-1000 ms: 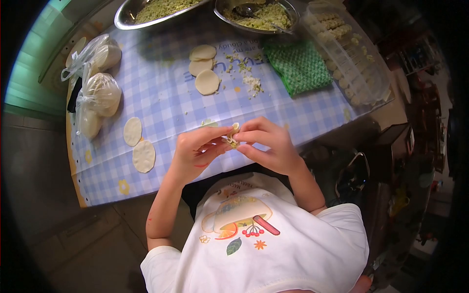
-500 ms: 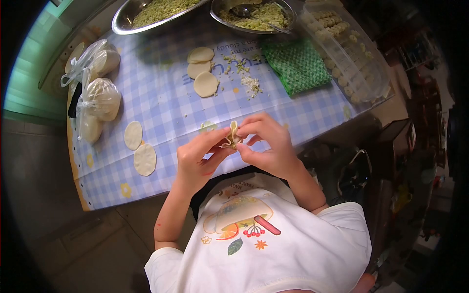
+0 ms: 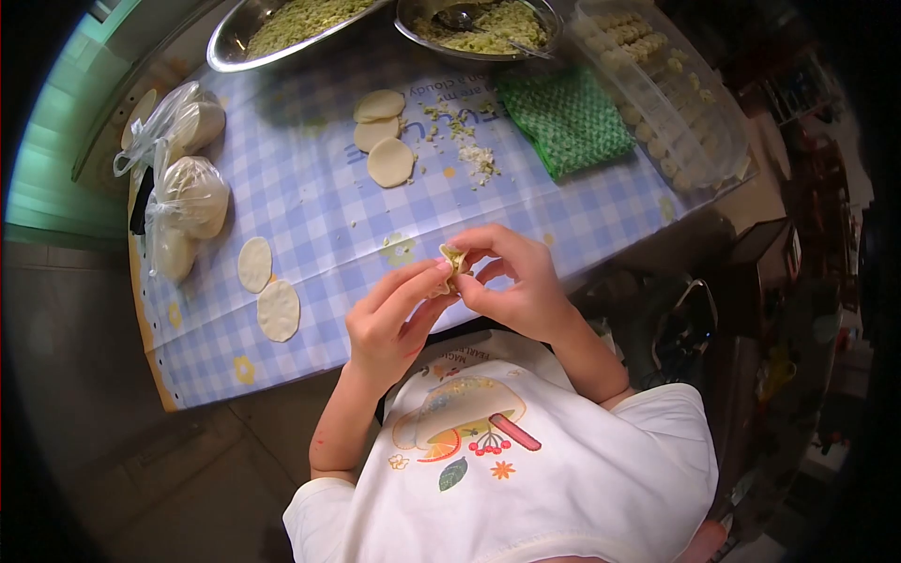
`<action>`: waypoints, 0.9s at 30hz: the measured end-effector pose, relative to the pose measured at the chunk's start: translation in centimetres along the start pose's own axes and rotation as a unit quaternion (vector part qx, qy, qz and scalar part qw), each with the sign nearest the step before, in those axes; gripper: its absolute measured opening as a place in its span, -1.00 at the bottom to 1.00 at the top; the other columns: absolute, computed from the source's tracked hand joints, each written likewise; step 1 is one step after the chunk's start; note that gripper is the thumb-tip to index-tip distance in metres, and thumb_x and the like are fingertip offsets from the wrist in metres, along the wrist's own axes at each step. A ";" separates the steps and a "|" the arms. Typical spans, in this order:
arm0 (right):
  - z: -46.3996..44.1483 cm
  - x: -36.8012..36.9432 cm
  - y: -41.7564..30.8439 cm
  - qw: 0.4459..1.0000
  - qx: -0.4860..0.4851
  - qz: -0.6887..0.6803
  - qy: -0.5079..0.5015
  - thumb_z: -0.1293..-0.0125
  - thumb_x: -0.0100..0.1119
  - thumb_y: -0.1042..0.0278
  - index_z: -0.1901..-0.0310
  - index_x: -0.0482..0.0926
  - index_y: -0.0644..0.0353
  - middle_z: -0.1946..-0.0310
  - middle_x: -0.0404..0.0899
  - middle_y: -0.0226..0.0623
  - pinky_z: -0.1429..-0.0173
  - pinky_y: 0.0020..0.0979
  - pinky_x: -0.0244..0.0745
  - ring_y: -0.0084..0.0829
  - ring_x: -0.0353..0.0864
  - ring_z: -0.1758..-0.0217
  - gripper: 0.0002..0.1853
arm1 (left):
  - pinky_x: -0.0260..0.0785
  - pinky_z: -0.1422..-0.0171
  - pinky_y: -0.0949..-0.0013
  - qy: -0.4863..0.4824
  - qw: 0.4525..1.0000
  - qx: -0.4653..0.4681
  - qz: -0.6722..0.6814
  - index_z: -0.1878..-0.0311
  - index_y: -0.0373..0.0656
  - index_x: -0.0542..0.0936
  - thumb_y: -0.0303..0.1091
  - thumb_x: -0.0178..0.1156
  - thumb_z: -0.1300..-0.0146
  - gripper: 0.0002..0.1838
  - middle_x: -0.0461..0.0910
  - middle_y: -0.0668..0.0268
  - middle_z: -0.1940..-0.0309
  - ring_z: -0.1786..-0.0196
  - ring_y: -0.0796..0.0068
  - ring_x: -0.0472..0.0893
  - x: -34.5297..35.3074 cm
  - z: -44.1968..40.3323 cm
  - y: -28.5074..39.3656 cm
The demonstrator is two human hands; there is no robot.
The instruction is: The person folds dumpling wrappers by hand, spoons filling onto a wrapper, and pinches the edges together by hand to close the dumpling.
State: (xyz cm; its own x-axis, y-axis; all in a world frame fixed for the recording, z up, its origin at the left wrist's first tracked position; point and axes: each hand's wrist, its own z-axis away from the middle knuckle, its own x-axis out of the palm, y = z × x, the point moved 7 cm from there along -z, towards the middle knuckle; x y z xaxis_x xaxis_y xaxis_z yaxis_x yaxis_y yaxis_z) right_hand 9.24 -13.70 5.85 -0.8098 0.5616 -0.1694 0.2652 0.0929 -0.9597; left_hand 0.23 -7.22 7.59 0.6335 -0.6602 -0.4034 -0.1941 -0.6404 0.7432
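Observation:
A small dumpling (image 3: 454,258) with green filling showing between its dough folds is held up just above the near part of the table. My left hand (image 3: 394,314) pinches its left side between thumb and fingers. On the other side, my right hand (image 3: 518,284) grips the dough with thumb and forefinger. Fingers cover much of the dumpling. Two flat wrappers, an upper one (image 3: 254,265) and a lower one (image 3: 279,311), lie left of my hands. Farther back, a group of overlapping round wrappers (image 3: 390,162) rests on the cloth.
Two metal bowls, a left one (image 3: 225,62) and a right one (image 3: 405,28), hold green filling at the far edge. Bagged dough (image 3: 195,192) sits left. A green cloth (image 3: 571,122) lies beside a plastic box (image 3: 690,141) of dumplings. Crumbs (image 3: 479,161) dot the checked tablecloth (image 3: 319,206).
My left hand has shifted slightly right and its fingers have closed over the dumpling's left side. The standing fold of dough is now lower. The right hand has barely moved.

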 end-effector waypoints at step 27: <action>1.0 -0.5 -2.9 0.976 -0.179 0.100 0.075 0.23 0.11 0.63 0.49 0.42 0.24 0.53 0.41 -0.31 0.51 -0.57 0.33 -0.46 0.42 0.53 -0.83 | 0.25 0.40 0.58 -0.001 0.920 -0.171 0.352 0.50 -0.24 0.43 -0.58 0.23 0.33 -0.77 0.42 0.32 0.54 0.49 0.57 0.41 0.6 -1.0 -3.2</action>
State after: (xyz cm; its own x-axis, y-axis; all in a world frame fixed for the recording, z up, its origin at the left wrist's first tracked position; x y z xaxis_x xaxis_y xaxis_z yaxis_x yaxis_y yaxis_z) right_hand 8.33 -15.02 8.51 -0.6453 0.7088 -0.2850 0.5976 0.2359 -0.7663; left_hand 1.95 -5.20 5.52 0.4392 -0.8656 0.2406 -0.3083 0.1063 0.9453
